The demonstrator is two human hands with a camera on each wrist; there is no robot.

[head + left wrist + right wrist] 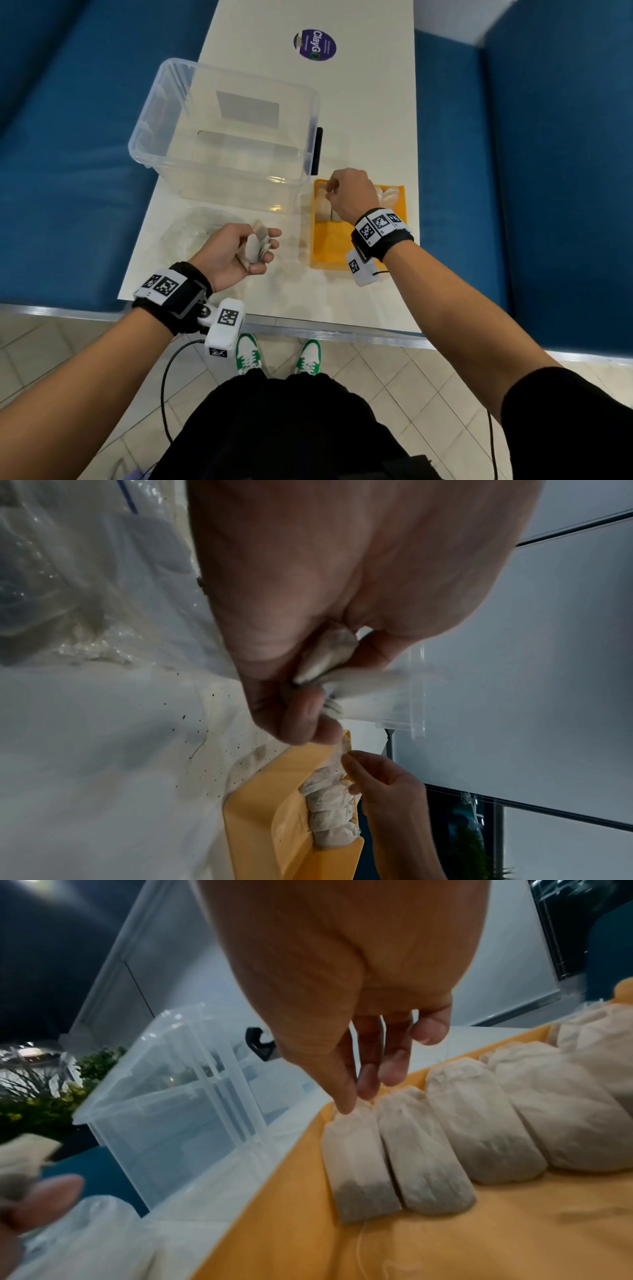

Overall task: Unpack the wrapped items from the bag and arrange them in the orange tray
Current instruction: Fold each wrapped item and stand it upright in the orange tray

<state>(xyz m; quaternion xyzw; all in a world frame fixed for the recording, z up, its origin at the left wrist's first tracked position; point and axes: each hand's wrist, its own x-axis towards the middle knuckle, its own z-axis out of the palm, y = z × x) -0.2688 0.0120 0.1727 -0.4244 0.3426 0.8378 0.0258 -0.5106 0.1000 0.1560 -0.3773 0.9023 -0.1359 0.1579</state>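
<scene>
An orange tray (329, 246) lies on the white table at the right, with a row of several paper-wrapped tea bags (479, 1123) across its far end. My right hand (330, 192) hovers over that row; thumb and forefinger pinch the top edge of the leftmost tea bag (359, 1158), which lies in the tray (514, 1231). My left hand (263, 246), palm up left of the tray, grips a small bunch of tea bags (255, 246), seen close up (329, 653) in the left wrist view. The crumpled clear bag (195, 229) lies just beyond it.
A large clear plastic box (222, 137) stands behind the bag and tray, a black object (319, 150) at its right side. A purple sticker (314, 44) marks the far tabletop. Blue benches (68, 154) flank the narrow table. Dark crumbs (212, 696) dot the surface.
</scene>
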